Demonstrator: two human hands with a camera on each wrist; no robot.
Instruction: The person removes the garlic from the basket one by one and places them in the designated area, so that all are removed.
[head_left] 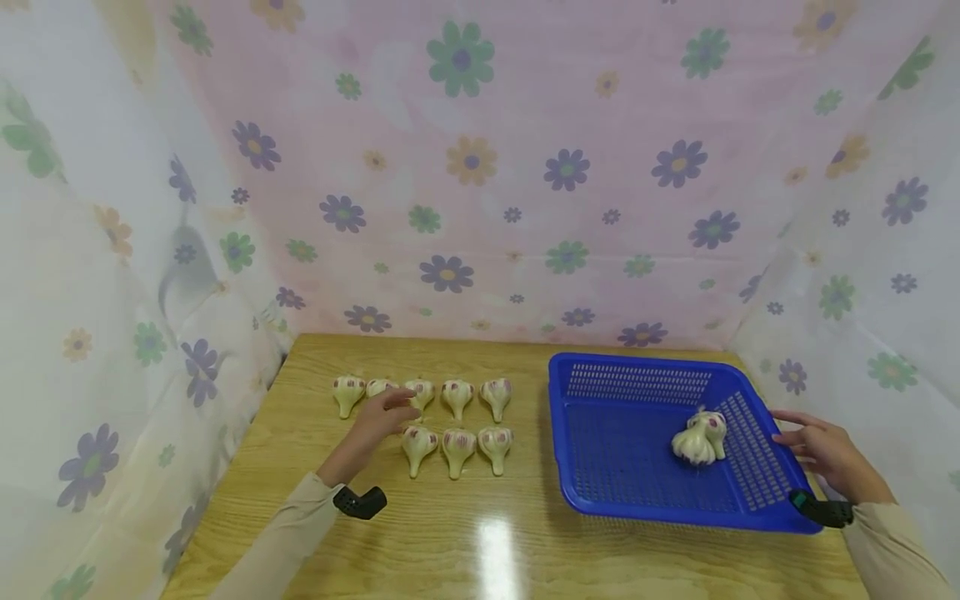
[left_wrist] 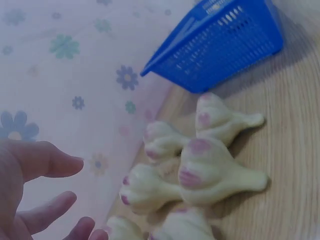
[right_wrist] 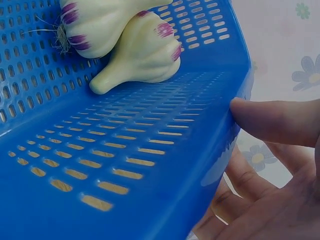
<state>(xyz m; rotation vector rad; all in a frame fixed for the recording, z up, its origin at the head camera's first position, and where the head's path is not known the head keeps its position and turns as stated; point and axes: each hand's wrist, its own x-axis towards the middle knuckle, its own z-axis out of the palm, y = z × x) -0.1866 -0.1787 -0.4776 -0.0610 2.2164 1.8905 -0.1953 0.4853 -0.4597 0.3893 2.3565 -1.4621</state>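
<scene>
Several garlic bulbs lie on the wooden table in two rows, a back row with a garlic bulb [head_left: 497,398] at its right end and a front row with a garlic bulb [head_left: 458,452] in its middle. My left hand [head_left: 384,414] hovers over the back row, partly covering it; in the left wrist view its thumb and fingers [left_wrist: 50,162] are apart with nothing between them. On the right stands a blue plastic basket [head_left: 622,450] holding two garlic bulbs [right_wrist: 145,47] that touch each other. My right hand [head_left: 828,454] holds the basket's right rim, thumb at the edge and fingers outside.
A flower-printed cloth [head_left: 510,192] hangs behind the table and along both sides. The wooden table [head_left: 360,533] reflects a bright light near its front. Dark wrist cameras [head_left: 360,502] sit on both wrists.
</scene>
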